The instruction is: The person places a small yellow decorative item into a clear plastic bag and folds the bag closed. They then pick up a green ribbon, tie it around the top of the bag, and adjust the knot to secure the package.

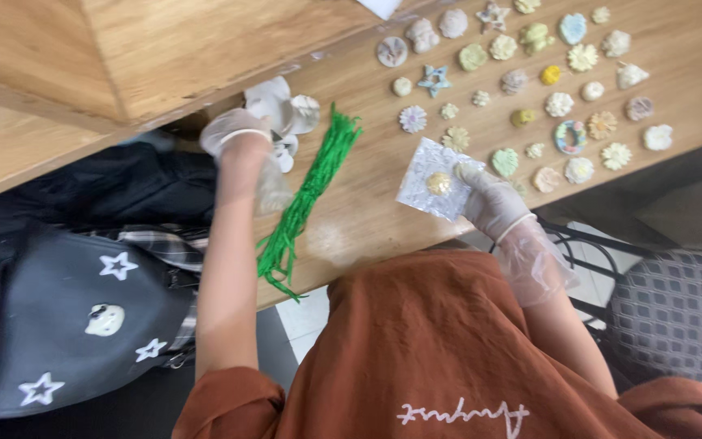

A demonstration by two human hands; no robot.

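Note:
Both my hands wear thin clear gloves. My right hand (493,203) holds a small shiny packet (424,175) flat on the wooden table (367,219), with a round yellowish flower piece (438,183) on it. My left hand (233,130) reaches to the table's left edge and touches a heap of white moulded pieces (282,106); its fingers are hidden. A crumpled clear plastic bag (274,191) hangs by that wrist. Between my hands lies a bundle of green fuzzy wires (310,187).
Several small pastel flower, star and shell ornaments (530,81) lie spread over the table's far right. A wooden box (164,49) overhangs at the upper left. A dark bag with white stars (83,317) sits lower left, and a checked chair seat (676,309) at the right.

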